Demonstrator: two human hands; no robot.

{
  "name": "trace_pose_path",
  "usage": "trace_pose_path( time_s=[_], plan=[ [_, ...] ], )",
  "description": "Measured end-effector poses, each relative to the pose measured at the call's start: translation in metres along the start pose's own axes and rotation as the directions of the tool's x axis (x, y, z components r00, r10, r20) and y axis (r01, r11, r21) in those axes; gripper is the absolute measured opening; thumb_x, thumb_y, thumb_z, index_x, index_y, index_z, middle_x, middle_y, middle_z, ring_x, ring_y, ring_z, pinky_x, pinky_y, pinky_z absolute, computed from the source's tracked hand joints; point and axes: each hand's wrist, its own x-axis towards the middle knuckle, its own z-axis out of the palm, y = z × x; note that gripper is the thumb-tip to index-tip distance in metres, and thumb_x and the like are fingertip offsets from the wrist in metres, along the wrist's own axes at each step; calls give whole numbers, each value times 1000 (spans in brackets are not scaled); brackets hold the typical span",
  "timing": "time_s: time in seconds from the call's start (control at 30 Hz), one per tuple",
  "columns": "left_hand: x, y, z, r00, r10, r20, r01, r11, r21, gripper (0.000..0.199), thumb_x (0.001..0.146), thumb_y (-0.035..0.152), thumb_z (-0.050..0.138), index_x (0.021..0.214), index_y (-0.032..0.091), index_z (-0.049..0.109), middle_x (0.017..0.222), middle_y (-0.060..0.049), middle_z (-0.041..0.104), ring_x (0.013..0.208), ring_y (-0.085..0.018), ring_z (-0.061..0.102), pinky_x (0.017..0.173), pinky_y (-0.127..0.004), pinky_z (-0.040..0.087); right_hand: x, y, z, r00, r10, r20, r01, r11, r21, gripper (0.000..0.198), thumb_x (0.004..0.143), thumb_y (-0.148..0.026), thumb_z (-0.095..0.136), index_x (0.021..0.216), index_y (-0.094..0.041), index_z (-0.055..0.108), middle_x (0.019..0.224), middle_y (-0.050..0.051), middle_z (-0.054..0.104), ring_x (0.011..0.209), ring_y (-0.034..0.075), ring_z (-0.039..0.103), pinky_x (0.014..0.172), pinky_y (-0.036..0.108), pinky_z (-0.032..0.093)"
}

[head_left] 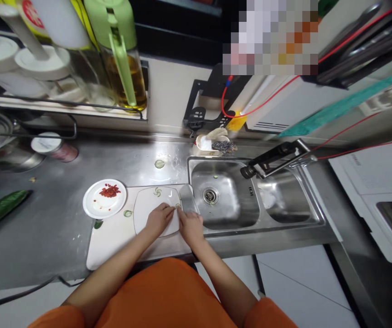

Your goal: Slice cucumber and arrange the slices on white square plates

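Note:
Both hands meet over a white rounded-square plate that lies on a pale cutting board. My left hand has its fingertips pinched at a small green-rimmed cucumber slice. From the other side, my right hand closes its thumb and forefinger on that same slice. Just beyond the right fingers is a broad knife blade; its handle is hidden. Thin green-edged pieces rest on the plate. Another cucumber slice lies on the board.
A white dish with chopped red pieces stands at the board's left corner. Farther left lies a cucumber. The double sink and its dark faucet are at right. Seasoning jars and an oil bottle fill the rack above.

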Motion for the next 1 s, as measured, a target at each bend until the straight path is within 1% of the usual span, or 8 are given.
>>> trace_pose_path(
  time_s=[0.13,0.27,0.53,0.67,0.83,0.93,1.0],
  plan=[
    [0,1,-1,1000,26,-5,-25,999,39,31,90,31,41,106,23,65,98,-7,60,84,-15,56,75,-24,43,2,-1,3,1000,-7,4,7,1000,-30,48,93,-20,34,140,-28,32,95,10,64,97,24,52,79,36,30],
    [-1,1,-1,999,47,-11,-46,996,73,30,90,30,41,106,22,65,98,-7,60,84,-15,57,75,-24,44,3,-1,4,1000,-10,-13,10,998,-56,49,92,-18,33,140,-27,33,95,11,64,97,25,52,78,37,30],
    [-2,-2,4,989,109,-103,-96,987,129,27,89,27,42,101,22,66,94,-5,61,80,-12,58,72,-23,46,2,-4,6,1000,-10,-27,8,996,-93,48,93,-18,34,140,-25,31,95,12,64,97,24,52,78,37,31],
    [-2,-3,4,982,137,-128,-117,982,151,26,89,26,43,101,22,66,93,-5,62,79,-12,58,71,-22,47,2,-5,6,1000,-2,-23,0,996,-88,49,92,-17,34,140,-24,32,95,12,64,97,24,52,78,38,31],
    [-2,-3,6,977,154,-146,-136,982,129,26,89,26,43,99,21,67,92,-5,62,78,-12,59,70,-23,48,3,-6,3,1000,-4,-20,2,998,-68,47,93,-18,34,139,-24,34,96,12,64,98,25,52,78,37,31],
    [-3,-2,3,964,186,-191,-173,981,82,27,90,26,42,99,20,67,92,-6,64,79,-12,59,72,-23,49,1,-7,-2,1000,0,-25,-1,999,-45,45,93,-19,34,138,-24,36,96,11,65,99,25,52,78,37,30],
    [-6,-4,-4,951,193,-243,-187,981,49,27,90,27,42,99,20,67,93,-6,64,83,-13,60,75,-24,49,-1,-7,-6,999,9,-34,-10,1000,-27,44,93,-21,34,137,-24,39,96,11,65,99,24,52,79,36,30]
  ],
)
